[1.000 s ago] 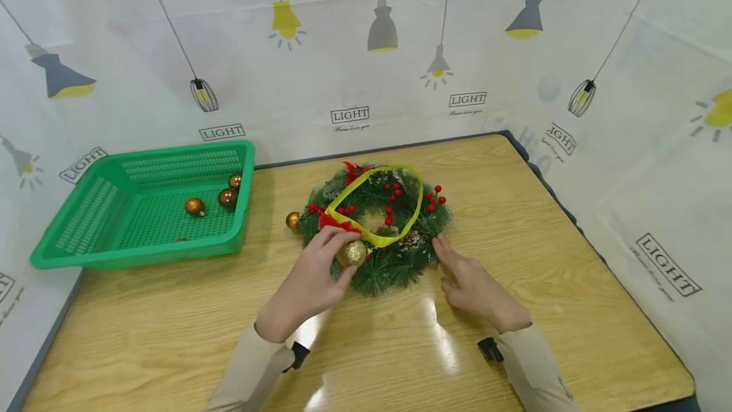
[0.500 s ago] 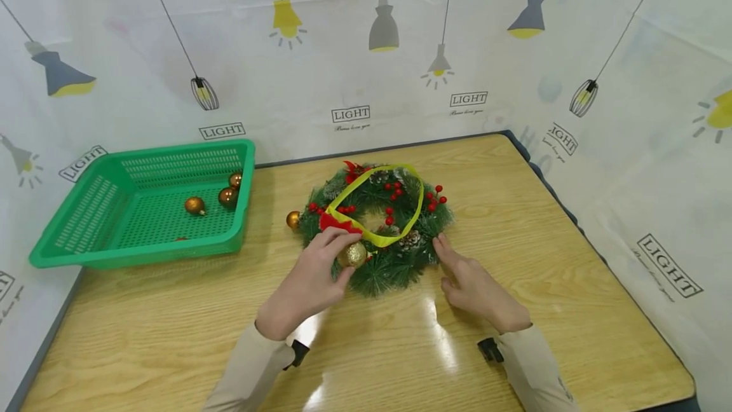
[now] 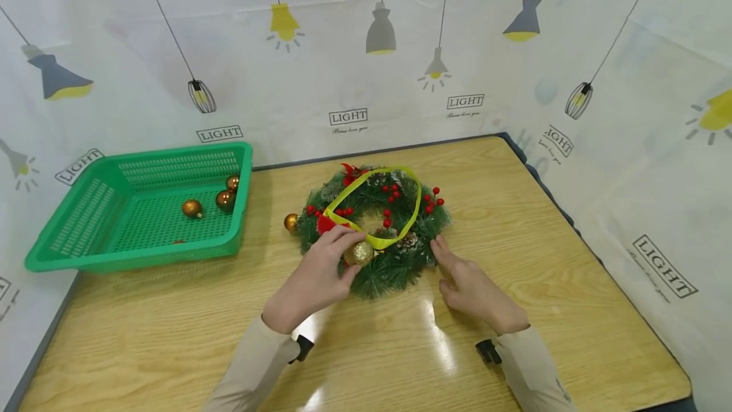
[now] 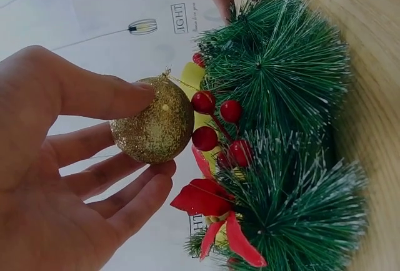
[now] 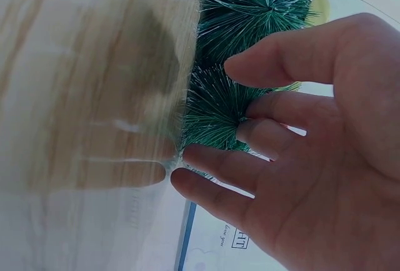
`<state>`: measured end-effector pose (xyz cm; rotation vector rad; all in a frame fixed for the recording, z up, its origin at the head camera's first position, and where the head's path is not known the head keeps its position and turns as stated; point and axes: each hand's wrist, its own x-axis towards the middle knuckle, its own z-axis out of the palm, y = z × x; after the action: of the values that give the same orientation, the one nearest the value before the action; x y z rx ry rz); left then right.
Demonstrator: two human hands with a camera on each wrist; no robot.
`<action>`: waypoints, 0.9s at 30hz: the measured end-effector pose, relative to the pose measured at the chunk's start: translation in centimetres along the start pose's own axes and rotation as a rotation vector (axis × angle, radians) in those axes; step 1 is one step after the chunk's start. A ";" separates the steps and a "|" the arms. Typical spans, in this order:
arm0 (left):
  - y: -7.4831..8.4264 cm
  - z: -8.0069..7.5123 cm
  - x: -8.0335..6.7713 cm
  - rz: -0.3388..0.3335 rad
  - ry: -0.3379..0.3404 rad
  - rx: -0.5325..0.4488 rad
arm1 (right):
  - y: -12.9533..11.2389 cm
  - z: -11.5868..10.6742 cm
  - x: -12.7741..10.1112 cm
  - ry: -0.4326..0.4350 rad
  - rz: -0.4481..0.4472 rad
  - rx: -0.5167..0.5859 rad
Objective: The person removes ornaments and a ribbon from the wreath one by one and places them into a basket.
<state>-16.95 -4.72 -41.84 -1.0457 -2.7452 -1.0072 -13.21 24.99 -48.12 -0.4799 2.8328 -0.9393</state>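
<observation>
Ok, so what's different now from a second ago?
The left hand, still holding the glittery gold ball, has shifted slightly rightward over the wreath. The right hand stays at the wreath's right edge; the green basket and the balls inside look unmoved.

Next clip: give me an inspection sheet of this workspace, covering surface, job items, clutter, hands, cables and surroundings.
Surface: wood-grain table, glare patches between the forearms.
Job's things: green wreath lying flat with a yellow ribbon loop on top; gold glitter ball in hand; brown-gold ball at the wreath's left edge; green basket at far left, holding three visible balls and a mostly hidden red piece.
Clutter: nothing seen beyond these.
Left hand: pinches the glitter ball over the wreath's near-left side.
Right hand: fingers extended to the wreath's right edge.
Cables: nothing seen; lamp cords are printed.
Surroundings: pale backdrop with lamp and "LIGHT" prints.
</observation>
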 end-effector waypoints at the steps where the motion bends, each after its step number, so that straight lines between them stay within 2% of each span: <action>1: 0.0 0.0 0.1 0.002 -0.004 -0.003 | 0.0 0.0 0.0 0.001 -0.004 -0.001; 8: -0.2 0.2 0.4 -0.011 -0.009 -0.029 | 0.0 0.1 0.0 0.004 -0.015 -0.014; 16: -0.6 0.0 0.9 -0.067 -0.031 -0.073 | 0.0 0.1 0.1 0.002 -0.010 -0.019; 20: -0.8 -0.1 0.9 -0.061 -0.039 -0.086 | -0.1 0.1 0.2 -0.005 -0.010 -0.014; 27: -1.1 -0.3 0.8 -0.036 0.031 -0.097 | -0.1 0.2 0.2 -0.010 0.003 0.000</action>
<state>-18.31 -5.01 -41.99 -0.9874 -2.7248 -1.1623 -13.30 24.79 -48.20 -0.4792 2.8238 -0.9340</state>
